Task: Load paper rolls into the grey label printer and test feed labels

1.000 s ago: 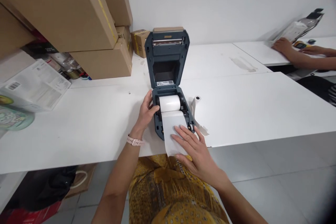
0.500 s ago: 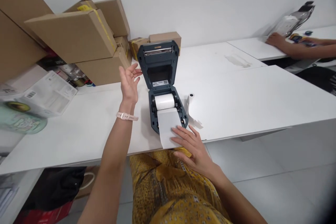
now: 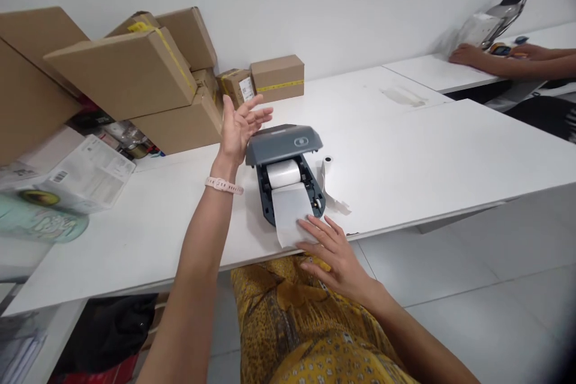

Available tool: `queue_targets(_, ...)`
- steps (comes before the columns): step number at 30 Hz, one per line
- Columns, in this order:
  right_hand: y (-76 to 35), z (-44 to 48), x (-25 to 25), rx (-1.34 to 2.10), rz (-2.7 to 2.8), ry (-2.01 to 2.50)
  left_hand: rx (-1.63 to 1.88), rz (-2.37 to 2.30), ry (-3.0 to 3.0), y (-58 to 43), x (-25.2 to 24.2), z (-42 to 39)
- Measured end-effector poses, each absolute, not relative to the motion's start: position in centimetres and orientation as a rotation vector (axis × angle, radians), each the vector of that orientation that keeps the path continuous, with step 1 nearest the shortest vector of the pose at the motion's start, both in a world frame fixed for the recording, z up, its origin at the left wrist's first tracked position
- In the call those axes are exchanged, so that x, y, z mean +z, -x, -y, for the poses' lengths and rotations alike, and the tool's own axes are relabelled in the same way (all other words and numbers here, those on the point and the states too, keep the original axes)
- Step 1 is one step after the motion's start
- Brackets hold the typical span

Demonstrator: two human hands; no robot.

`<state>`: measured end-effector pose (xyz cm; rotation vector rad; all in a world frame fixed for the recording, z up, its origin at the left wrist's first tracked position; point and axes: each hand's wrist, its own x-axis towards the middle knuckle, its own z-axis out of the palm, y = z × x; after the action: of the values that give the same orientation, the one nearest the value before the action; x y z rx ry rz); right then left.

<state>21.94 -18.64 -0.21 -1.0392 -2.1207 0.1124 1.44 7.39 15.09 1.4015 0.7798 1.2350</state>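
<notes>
A dark blue-grey label printer [image 3: 267, 211] stands near the table's front edge, its lid [image 3: 281, 145] tilted partway down over the body. Inside lies a white label roll [image 3: 283, 173], and its paper strip [image 3: 290, 210] runs out over the front. My left hand [image 3: 240, 129], fingers spread, is beside and behind the lid's left edge; whether it touches the lid I cannot tell. My right hand [image 3: 333, 255] lies with outstretched fingers at the strip's right edge, fingertips on the paper. A small paper roll [image 3: 327, 163] with a loose tail stands right of the printer.
Cardboard boxes [image 3: 126, 72] are stacked at the back left, with smaller boxes [image 3: 278, 81] behind the printer. A white carton [image 3: 85, 171] and a mint-green bottle [image 3: 42, 219] stand at the left. Another person's hand [image 3: 468, 55] rests on the far right table.
The printer lid has swung from upright to partway down. My left hand has moved up and right along with it. The right hand stays on the paper strip.
</notes>
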Motion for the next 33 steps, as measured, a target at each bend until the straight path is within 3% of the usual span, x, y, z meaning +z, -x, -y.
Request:
queue_targets(10, -22.2, 20.5, 0.2, 0.209, 1.711, 0.860, 1.234, -0.964, -2.142, -1.3, 8.1, 4.4)
queue_targets(18, -21.8, 19.5, 0.3, 0.032, 1.529, 1.029, 1.578, -1.182, -2.088, -3.1, 1.9, 9.4)
queue_targets(27, -21.2, 10.6, 3.0, 0.377, 1.619, 1.181, 1.610, -1.211, -2.001, -3.8, 0.5, 9.7)
queue_targets(33, -20.8, 8.8, 2.7, 0.402, 1.650, 1.126, 1.554, -1.249, -1.948, -3.9, 1.3, 9.7)
